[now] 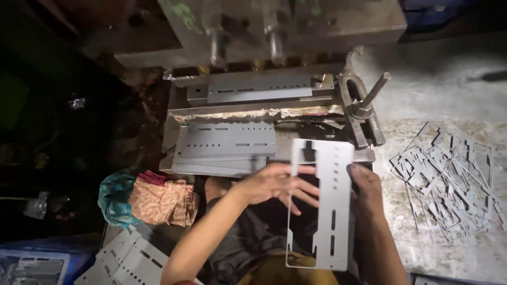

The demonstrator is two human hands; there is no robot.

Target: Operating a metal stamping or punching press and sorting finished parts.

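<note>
At the far left, low down, a blue tray [31,264] holds grey metal parts, and beside it lies a loose stack of plates [127,261] with slots and holes. Above these sits a bundle of cloth [150,199], teal and orange-pink.

In the middle, the press [274,31] rises dark at the top, with a slotted plate [259,87] lying crosswise on its bed. Below that, on the desk [443,84], a second pile of slotted plates [224,142] lies with long sides running left to right.

The left hand [274,184] reaches in from the lower left, fingers spread and curled round the left edge of the panel [331,206], thumb towards its upper part. The panel is a long grey sheet with a large cut-out on its left, a row of round holes and two slots down its right strip. Its long axis runs near upright in the view, top end towards the press, bottom end towards the person's lap. It is held in the air in front of the pile, clear of the desk.

The right hand [365,195] grips the panel's right edge, fingers behind and thumb at the rim.

At the right, a clamp with a bolt [364,105] stands by the press bed, and further right a heap of offcuts [449,179] lies on the desk.
</note>
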